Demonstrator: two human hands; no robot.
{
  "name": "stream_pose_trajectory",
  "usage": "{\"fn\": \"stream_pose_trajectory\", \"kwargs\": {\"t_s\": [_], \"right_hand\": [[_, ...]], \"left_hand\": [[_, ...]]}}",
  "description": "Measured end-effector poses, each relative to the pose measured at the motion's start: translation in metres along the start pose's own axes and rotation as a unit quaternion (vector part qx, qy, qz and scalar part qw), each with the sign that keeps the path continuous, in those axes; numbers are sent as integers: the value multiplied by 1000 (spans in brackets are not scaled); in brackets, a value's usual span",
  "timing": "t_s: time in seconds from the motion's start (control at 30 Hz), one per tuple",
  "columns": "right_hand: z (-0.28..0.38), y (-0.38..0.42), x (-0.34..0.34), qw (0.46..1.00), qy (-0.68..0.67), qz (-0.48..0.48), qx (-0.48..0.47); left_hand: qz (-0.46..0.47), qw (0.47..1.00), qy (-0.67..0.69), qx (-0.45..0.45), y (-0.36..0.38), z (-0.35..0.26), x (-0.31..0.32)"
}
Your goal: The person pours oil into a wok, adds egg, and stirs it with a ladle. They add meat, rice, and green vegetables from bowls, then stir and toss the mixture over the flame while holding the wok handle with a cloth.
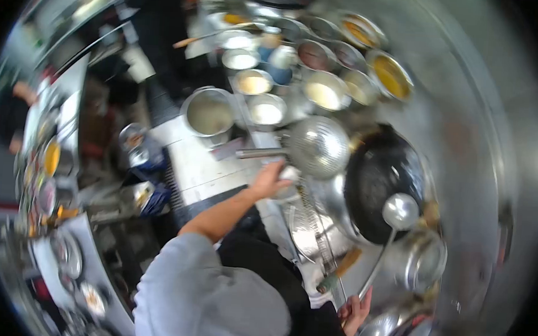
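Note:
My left hand (pixel 271 179) is stretched out, its blurred fingers curled at a small white thing (pixel 290 174) that I cannot make out. Just above it lies the metal handle of a round perforated strainer (pixel 319 147). My right hand (pixel 355 312), low in the view, is closed on the long handle of a ladle (pixel 400 212). The ladle's bowl is over the dark wok (pixel 376 174). A brush with a wooden handle (pixel 340 270) lies between my hands, nearer the right one.
Several containers of sauces and powders (pixel 327 90) stand beyond the strainer. A large pot (pixel 209 112) is left of them. Metal bowls (pixel 423 260) sit right of the ladle's handle. At the far left are a counter (pixel 100 256) with plates and another person's arm (pixel 24 93).

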State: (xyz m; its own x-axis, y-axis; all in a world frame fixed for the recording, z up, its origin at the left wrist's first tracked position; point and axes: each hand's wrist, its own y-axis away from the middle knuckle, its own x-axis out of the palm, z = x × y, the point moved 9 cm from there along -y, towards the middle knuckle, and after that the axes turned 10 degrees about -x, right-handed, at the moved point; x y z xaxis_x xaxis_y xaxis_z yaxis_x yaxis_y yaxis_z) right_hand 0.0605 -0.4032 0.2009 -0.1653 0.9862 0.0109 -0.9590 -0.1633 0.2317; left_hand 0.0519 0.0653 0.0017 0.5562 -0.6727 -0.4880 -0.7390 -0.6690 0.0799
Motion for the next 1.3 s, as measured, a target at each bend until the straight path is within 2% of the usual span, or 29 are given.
{"fn": "stream_pose_trajectory", "kwargs": {"t_s": [0.03, 0.07, 0.1, 0.17, 0.2, 0.23, 0.27, 0.3, 0.4, 0.43, 0.47, 0.5, 0.63, 0.67, 0.7, 0.77, 0.8, 0.83, 0.87, 0.93, 0.97, 1.0, 1.03, 1.1, 1.17, 1.2, 1.23, 1.27, 1.3], "right_hand": [[5, 4, 19, 998, -60, 18, 15], [-2, -1, 23, 996, -59, 57, 28], [-9, -4, 19, 990, -96, 91, 40], [-10, -14, 34, 979, -129, 151, 56], [-6, -13, 56, 954, -179, 222, 92], [-3, -9, 78, 921, -223, 293, 132], [-8, -8, 96, 899, -285, 270, 194], [-8, -15, 113, 891, -272, 301, 206], [-19, -1, 196, 752, -277, 496, 334], [-18, 15, 229, 693, -310, 538, 366], [-21, 25, 255, 686, -278, 562, 369], [-22, 38, 282, 677, -243, 587, 371], [-25, 110, 389, 547, -271, 650, 453], [-35, 117, 415, 517, -244, 675, 467], [-36, 144, 439, 486, -217, 697, 479], [-23, 195, 486, 506, -212, 673, 496], [-21, 231, 505, 372, -192, 748, 514], [-30, 232, 536, 459, -201, 714, 488], [-34, 255, 558, 457, -191, 721, 485], [-43, 294, 604, 461, -174, 738, 462], [-49, 312, 625, 466, -165, 747, 445], [-53, 331, 645, 476, -133, 770, 405], [-56, 351, 664, 482, -102, 790, 365], [-63, 384, 699, 508, -23, 829, 231], [-67, 409, 728, 518, 58, 848, 98], [-70, 417, 741, 516, 91, 850, 58], [-73, 423, 753, 511, 124, 850, 17], [-73, 428, 762, 515, 124, 848, 17], [-74, 433, 771, 500, 162, 850, -25]], "left_hand": [[-32, 999, -30, -17, 8, 1, -7], [-61, 998, -19, -27, 14, 12, -9], [-41, 997, -1, -65, 25, 8, -19], [-77, 995, -13, -62, 52, 14, -35], [-105, 992, -12, -75, 68, 21, -53], [-93, 990, -11, -103, 87, 29, -64], [-82, 988, -6, -132, 109, 38, -73], [-115, 982, -1, -149, 135, 48, -88], [-232, 957, -3, -174, 228, 84, -151], [-242, 944, -7, -225, 263, 103, -165], [-251, 927, -6, -279, 302, 121, -174], [-294, 903, -37, -312, 340, 132, -191], [-526, 776, -10, -349, 484, 154, -260], [-559, 745, -1, -365, 516, 142, -280], [-629, 699, -10, -341, 551, 134, -297], [-721, 605, -10, -338, 613, 133, -327], [-745, 574, -16, -338, 637, 125, -345], [-754, 546, 11, -364, 660, 131, -361], [-773, 525, -50, -352, 680, 125, -383], [-796, 497, -88, -334, 715, 141, -426], [-805, 499, -26, -321, 731, 160, -450], [-805, 476, -20, -353, 742, 166, -473], [-810, 473, -8, -346, 753, 180, -495], [-810, 450, -6, -377, 772, 212, -533], [-781, 437, -88, -437, 782, 240, -562], [-779, 442, -87, -436, 783, 250, -574], [-755, 440, -85, -479, 784, 263, -580], [-729, 436, -83, -521, 786, 274, -584], [-728, 440, -83, -520, 791, 288, -587]]}}
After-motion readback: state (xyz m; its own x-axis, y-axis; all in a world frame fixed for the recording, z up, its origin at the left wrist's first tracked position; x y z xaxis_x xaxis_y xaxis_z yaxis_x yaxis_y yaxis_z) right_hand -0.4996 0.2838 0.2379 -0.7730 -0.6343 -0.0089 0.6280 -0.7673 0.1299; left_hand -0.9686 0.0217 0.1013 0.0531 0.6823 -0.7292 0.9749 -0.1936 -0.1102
